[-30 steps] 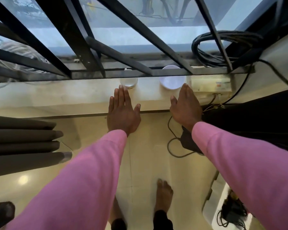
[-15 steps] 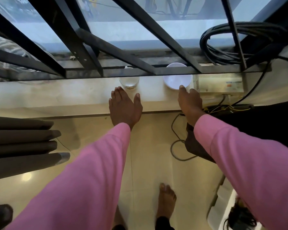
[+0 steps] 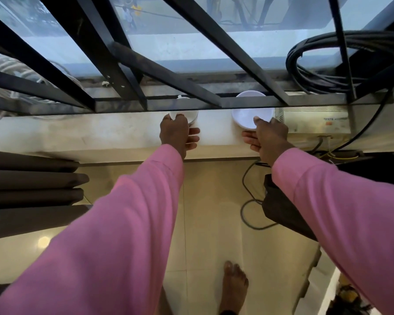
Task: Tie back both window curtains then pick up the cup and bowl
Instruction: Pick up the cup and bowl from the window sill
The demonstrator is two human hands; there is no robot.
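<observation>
A white cup (image 3: 191, 115) stands on the pale window sill (image 3: 100, 135), partly hidden behind a black window bar. My left hand (image 3: 178, 135) grips the cup, thumb on its left side and fingers curled round the right. A white bowl (image 3: 248, 117) sits on the sill to the right. My right hand (image 3: 267, 138) pinches its near rim, thumb on top and fingers curled beneath. A dark brown curtain (image 3: 30, 192) hangs in folds at the left. A dark curtain (image 3: 282, 214) hangs at the right, behind my right arm.
Black metal window bars (image 3: 132, 71) slant over the sill just above the cup and bowl. A white electrical box (image 3: 316, 121) sits right of the bowl, with cables (image 3: 250, 212) dropping to the tiled floor. A black cable coil (image 3: 323, 64) lies at upper right. My bare foot (image 3: 234, 285) stands below.
Both hands moved forward from flat and open over the sill edge. The left hand has closed round the cup, and the right hand has taken the bowl's rim.
</observation>
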